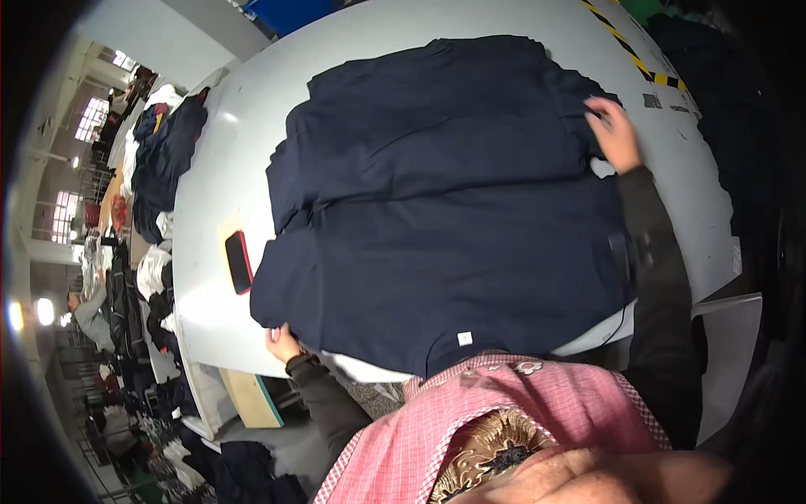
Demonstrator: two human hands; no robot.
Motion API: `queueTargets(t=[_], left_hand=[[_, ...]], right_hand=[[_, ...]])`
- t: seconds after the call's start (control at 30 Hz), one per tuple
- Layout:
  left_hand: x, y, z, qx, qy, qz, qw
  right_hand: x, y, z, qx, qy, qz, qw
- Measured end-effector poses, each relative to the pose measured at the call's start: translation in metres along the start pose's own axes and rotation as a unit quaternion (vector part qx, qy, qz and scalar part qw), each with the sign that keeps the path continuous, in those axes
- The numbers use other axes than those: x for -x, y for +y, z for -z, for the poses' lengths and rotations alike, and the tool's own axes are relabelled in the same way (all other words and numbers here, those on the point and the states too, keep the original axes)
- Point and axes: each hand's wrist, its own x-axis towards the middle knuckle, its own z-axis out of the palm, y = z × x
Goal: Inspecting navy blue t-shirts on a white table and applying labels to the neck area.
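Observation:
A dark navy short-sleeved shirt (466,271) lies spread with its neckline, which bears a small white label (465,339), towards my body. Beyond it more navy garments (434,101) are laid out in overlapping layers. At the near left, my left hand (283,344) pinches the edge of the near shirt's sleeve. My right hand (611,132) is at the far right edge of the farther garments, its fingers apart and slightly bent over the cloth; it grips nothing that I can see.
A phone with a red case (238,263) lies on the white table (208,189), left of the garments. Yellow and black tape (620,41) marks the far right. Dark cloth (737,126) hangs or lies beyond the right edge. Clothes piles (167,157) and another person (94,315) are at the left.

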Motion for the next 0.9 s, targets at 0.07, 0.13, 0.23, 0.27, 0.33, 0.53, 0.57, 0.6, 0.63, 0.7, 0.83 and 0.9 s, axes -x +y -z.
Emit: queueTargets(t=[0.07,0.13,0.23,0.27,0.33,0.53,0.57,0.6,0.63,0.7,0.83,0.9], left_hand=[[0.057,0.061,-0.035,-0.182,0.068,-0.189,0.963],[0.115,0.121,-0.052,-0.274,0.048,-0.385,0.88],[0.191,0.154,-0.101,-0.165,-0.247,-0.443,0.846],[0.217,0.154,-0.106,-0.198,-0.292,-0.454,0.819],[0.248,0.146,-0.11,-0.238,-0.328,-0.454,0.793],[0.257,0.124,-0.112,-0.295,-0.351,-0.442,0.771],[0.256,0.12,-0.112,-0.296,-0.344,-0.442,0.774],[0.255,0.118,-0.112,-0.297,-0.341,-0.443,0.774],[0.254,0.117,-0.112,-0.298,-0.338,-0.445,0.774],[0.253,0.114,-0.109,-0.295,-0.322,-0.45,0.779],[0.258,0.113,-0.11,-0.288,-0.311,-0.472,0.773],[0.263,0.11,-0.11,-0.281,-0.318,-0.47,0.774]], right_hand=[[-0.049,0.022,-0.032,0.105,-0.004,0.013,0.994],[-0.082,0.052,-0.062,0.158,-0.002,0.027,0.987],[-0.108,0.096,-0.092,0.247,-0.015,-0.09,0.965],[-0.113,0.099,-0.099,0.238,-0.027,-0.084,0.967],[-0.12,0.1,-0.101,0.234,-0.025,-0.095,0.967],[-0.121,0.086,-0.104,0.293,-0.005,-0.06,0.954],[-0.12,0.085,-0.103,0.287,0.003,-0.071,0.955],[-0.119,0.084,-0.104,0.28,0.012,-0.082,0.956],[-0.119,0.08,-0.104,0.274,0.015,-0.075,0.959],[-0.117,0.071,-0.107,0.287,-0.012,-0.112,0.951],[-0.116,0.094,-0.092,0.3,-0.045,-0.146,0.942],[-0.111,0.099,-0.091,0.271,-0.025,-0.146,0.951]])
